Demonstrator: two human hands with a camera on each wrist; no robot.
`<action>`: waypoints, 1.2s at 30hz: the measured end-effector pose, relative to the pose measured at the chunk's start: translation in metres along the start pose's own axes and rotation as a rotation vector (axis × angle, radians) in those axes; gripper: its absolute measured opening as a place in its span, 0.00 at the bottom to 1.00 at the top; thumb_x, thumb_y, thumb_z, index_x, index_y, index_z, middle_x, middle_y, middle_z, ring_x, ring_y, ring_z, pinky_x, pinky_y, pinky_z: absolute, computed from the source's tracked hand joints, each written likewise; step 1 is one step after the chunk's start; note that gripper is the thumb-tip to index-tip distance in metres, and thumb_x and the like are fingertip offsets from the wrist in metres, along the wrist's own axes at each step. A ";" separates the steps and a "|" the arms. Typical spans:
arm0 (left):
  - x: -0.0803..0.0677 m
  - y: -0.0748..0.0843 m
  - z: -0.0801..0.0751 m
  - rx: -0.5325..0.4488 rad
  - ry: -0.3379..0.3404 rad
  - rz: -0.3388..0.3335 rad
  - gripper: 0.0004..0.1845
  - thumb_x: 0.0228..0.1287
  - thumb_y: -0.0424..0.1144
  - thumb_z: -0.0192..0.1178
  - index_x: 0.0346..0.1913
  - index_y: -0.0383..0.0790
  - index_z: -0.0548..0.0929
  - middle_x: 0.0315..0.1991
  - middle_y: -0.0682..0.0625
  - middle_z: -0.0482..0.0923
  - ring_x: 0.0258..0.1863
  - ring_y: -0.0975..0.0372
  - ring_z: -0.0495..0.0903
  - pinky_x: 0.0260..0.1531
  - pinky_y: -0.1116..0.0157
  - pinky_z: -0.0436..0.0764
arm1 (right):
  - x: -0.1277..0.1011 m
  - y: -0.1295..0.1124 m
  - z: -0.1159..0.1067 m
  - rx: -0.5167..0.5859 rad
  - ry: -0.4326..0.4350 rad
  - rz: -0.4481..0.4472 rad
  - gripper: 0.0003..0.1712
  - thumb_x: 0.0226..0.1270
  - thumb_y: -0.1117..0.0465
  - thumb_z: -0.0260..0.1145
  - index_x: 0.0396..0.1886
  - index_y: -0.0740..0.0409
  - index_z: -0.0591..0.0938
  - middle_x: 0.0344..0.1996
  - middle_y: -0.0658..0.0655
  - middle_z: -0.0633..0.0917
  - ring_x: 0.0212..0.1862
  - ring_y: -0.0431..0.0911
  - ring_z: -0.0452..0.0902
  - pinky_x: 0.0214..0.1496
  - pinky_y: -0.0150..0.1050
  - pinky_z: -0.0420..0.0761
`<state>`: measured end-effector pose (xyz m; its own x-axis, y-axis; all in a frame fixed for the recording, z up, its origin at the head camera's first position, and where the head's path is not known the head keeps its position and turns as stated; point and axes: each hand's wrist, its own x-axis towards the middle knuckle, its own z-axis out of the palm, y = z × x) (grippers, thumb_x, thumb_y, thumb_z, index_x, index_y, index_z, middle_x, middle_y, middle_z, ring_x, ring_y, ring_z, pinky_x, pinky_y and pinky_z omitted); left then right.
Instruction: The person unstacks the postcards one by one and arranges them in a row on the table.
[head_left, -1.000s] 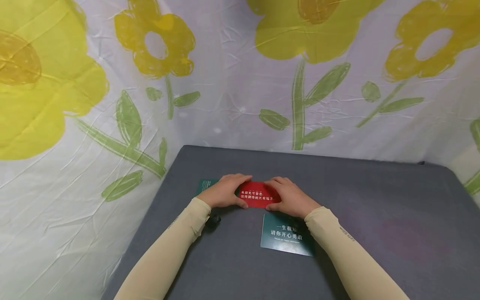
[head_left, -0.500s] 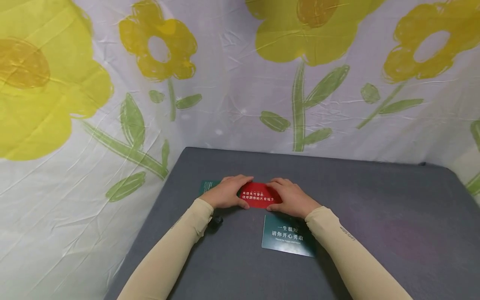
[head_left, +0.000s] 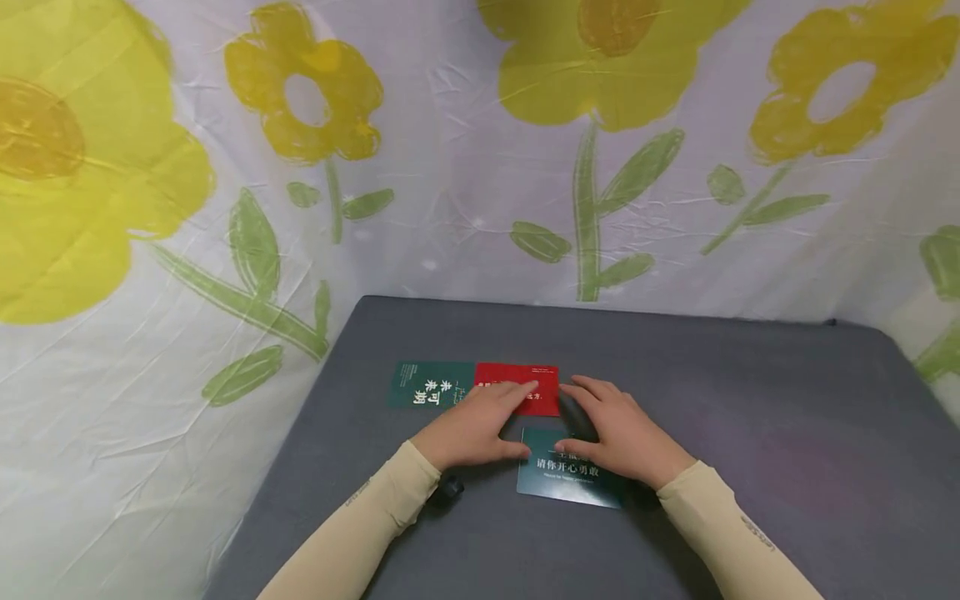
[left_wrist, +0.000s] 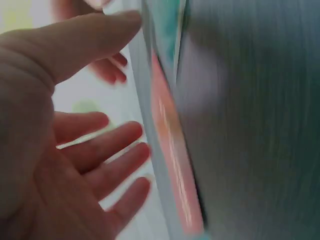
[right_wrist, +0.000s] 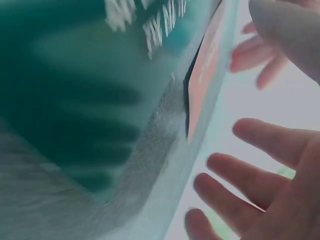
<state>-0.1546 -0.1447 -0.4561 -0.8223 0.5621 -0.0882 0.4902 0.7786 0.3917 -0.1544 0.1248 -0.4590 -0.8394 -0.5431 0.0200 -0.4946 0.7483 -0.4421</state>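
Observation:
A red card [head_left: 546, 402] with white writing lies flat on the table, its left edge against a dark green card [head_left: 408, 387]. Nearer the person lies another green card [head_left: 566, 490], printed with white characters. My left hand [head_left: 483, 425], fingers spread, hovers above the red card's near side and hides part of both far cards. Over the near card's right part is my right hand [head_left: 630, 433], its fingers extended and holding nothing. Both palms face each other. In the right wrist view, the near green card [right_wrist: 65, 95] fills the left side, apart from the right hand [right_wrist: 265, 180].
The grey table [head_left: 750, 400] extends to the right and back. Behind and to the left hangs a white cloth [head_left: 465, 183] printed with yellow flowers. A small black object [head_left: 448, 490] shows under the left wrist.
Both hands have let go of the red card and drawn back toward the person, the right one also moving right. The red card stays beside the far green card, now more exposed.

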 end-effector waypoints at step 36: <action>-0.010 0.034 0.018 0.077 -0.095 0.078 0.54 0.56 0.57 0.82 0.83 0.47 0.68 0.75 0.52 0.75 0.72 0.59 0.74 0.78 0.53 0.73 | -0.046 -0.007 0.006 -0.065 -0.055 -0.018 0.47 0.52 0.46 0.88 0.71 0.54 0.82 0.60 0.54 0.83 0.60 0.51 0.78 0.66 0.57 0.82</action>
<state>-0.1241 -0.1187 -0.4581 -0.7513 0.6431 -0.1482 0.5756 0.7483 0.3297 -0.1110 0.1417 -0.4623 -0.8175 -0.5754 -0.0229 -0.5245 0.7605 -0.3828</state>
